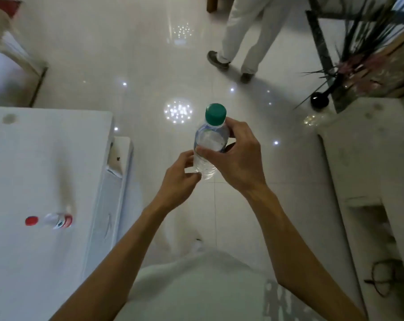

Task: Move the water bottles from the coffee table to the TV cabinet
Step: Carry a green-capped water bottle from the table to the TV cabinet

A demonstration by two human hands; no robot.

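A clear water bottle with a green cap (pixel 209 140) is upright in mid-air over the glossy floor, between the two pieces of furniture. My right hand (pixel 238 156) wraps its upper body from the right. My left hand (pixel 180 179) touches its lower part from the left, fingers curled against it. A second bottle with a red cap and red label (pixel 57 220) stands on the white coffee table (pixel 34 170) at the left. The white TV cabinet (pixel 370 181) runs along the right side.
Another person in white trousers (pixel 245 35) stands on the floor ahead. A black vase with dark spiky stems (pixel 321 98) sits at the cabinet's far end. Dark cables (pixel 384 276) lie on the cabinet's near part. A sofa edge (pixel 8 66) is at far left.
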